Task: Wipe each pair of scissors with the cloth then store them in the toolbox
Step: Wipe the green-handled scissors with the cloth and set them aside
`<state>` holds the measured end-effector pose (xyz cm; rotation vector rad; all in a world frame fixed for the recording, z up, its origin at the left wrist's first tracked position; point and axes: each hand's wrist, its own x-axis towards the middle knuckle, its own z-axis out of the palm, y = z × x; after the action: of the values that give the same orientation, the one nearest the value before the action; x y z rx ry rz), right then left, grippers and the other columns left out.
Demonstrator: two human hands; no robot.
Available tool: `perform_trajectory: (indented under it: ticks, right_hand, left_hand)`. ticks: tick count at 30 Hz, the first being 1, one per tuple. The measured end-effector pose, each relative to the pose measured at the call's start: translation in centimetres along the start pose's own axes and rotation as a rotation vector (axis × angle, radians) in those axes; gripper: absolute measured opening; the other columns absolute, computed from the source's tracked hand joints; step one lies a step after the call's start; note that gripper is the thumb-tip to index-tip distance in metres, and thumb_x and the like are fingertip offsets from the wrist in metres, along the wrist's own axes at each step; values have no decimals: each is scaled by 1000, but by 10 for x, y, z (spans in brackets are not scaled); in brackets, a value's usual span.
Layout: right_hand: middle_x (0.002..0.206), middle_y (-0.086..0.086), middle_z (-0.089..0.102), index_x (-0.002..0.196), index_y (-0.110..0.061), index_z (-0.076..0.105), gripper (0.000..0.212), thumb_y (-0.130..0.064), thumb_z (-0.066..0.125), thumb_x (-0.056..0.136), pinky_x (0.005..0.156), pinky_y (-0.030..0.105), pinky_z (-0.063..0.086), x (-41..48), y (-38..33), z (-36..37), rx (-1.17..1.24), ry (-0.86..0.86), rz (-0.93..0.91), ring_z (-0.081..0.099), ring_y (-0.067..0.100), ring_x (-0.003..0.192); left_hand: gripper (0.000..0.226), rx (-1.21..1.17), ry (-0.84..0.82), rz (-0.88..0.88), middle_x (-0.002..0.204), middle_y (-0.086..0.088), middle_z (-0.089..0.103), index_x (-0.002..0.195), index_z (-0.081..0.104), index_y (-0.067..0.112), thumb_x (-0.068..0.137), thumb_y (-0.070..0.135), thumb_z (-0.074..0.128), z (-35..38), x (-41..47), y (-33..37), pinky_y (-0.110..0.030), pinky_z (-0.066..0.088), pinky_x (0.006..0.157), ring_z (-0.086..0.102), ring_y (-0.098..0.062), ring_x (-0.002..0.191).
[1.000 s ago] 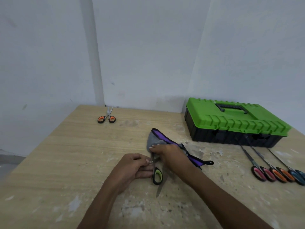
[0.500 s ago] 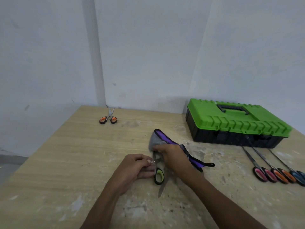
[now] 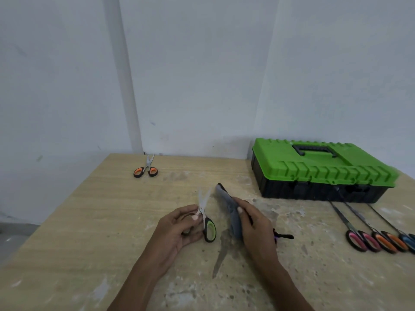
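Cloth [image 3: 233,217] pulled off blades, right hand [image 3: 256,230] gripping it, scissors [image 3: 205,217] handle half hidden

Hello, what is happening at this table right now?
A person is cleaning scissors. The left hand holds the green-handled scissors, blades open. The right hand grips a grey cloth beside them, not touching. The green-lidded black toolbox is closed. Other scissors lie on the wooden table.

Pale grey-white walls [image 3: 202,75] fill the upper frame — a vertical pipe or ridge [image 3: 122,75] runs down at left centre. A worn, light wooden table [image 3: 89,221] with white blotches occupies the lower frame; grey floor [image 3: 9,241] shows at lower left.
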<state>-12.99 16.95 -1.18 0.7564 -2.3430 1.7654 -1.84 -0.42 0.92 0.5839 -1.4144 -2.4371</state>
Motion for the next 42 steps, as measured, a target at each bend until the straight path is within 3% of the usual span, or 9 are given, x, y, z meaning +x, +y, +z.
perform_trajectory:
  ticks: [4,10,13,19,22,28,34,39,42]
  right_hand:
    - [121,-12,69,130,-20,66,33,-10,50,103,83,4,45,1,2,-1,7,-1,6,59,-10,107]
    - [114,-23,68,122,-28,68,33,-8,52,102,85,8,47,-2,-4,-2,24,40,-38,61,-8,107]
    - [118,-20,67,123,-26,68,32,-8,52,102,90,14,49,-7,-11,-1,-8,42,-164,60,-6,111]
    - [131,-10,65,129,-24,68,40,-9,55,94,107,22,41,-8,-10,20,-296,-287,-401,52,1,125]
    - [126,-5,68,126,-21,69,39,-12,54,92,101,31,49,-2,-7,23,-352,-140,-364,58,10,118]
    - [115,-5,67,118,-20,72,37,-21,47,90,91,18,41,-18,-15,26,-494,-175,-534,54,13,105]
    - [101,-8,69,103,-21,76,31,-20,50,85,76,25,49,-20,-17,40,-557,-173,-579,56,13,92]
    - [105,-1,69,109,-14,74,35,-18,48,87,84,24,43,-11,-12,38,-503,-92,-497,59,17,94]
    - [103,-2,69,107,-13,74,30,-16,51,87,83,24,44,-19,-15,39,-498,-177,-551,56,16,94]
  left_hand:
    - [29,-105,22,16,115,-21,75,116,72,0,91,-11,62,-2,4,-3,-34,64,79,74,-24,87]
    - [28,-126,21,10,110,-29,73,117,69,-6,96,-13,51,-1,9,-9,-34,64,79,76,-28,95]
    - [28,-76,4,16,107,-28,74,117,70,-6,95,-12,53,0,10,-11,-34,64,83,76,-28,96]
    - [28,19,-91,31,113,-18,76,121,67,-2,98,-6,52,2,10,-15,-29,62,85,75,-26,104]
    - [28,21,-98,32,109,-18,77,122,67,-2,99,-5,52,0,13,-16,-27,61,83,75,-23,101]
    - [34,46,-166,74,131,-16,69,135,60,2,104,6,47,-2,16,-18,-31,57,97,66,-28,123]
    - [29,65,-84,82,121,-16,74,124,67,2,105,5,45,-2,13,-19,-31,61,85,72,-28,111]
    - [31,112,-118,105,120,-15,74,124,66,-1,107,8,41,3,11,-18,-35,60,93,71,-29,112]
    - [31,105,-103,90,116,-16,75,119,68,-1,107,7,40,3,11,-17,-30,61,85,73,-27,107]
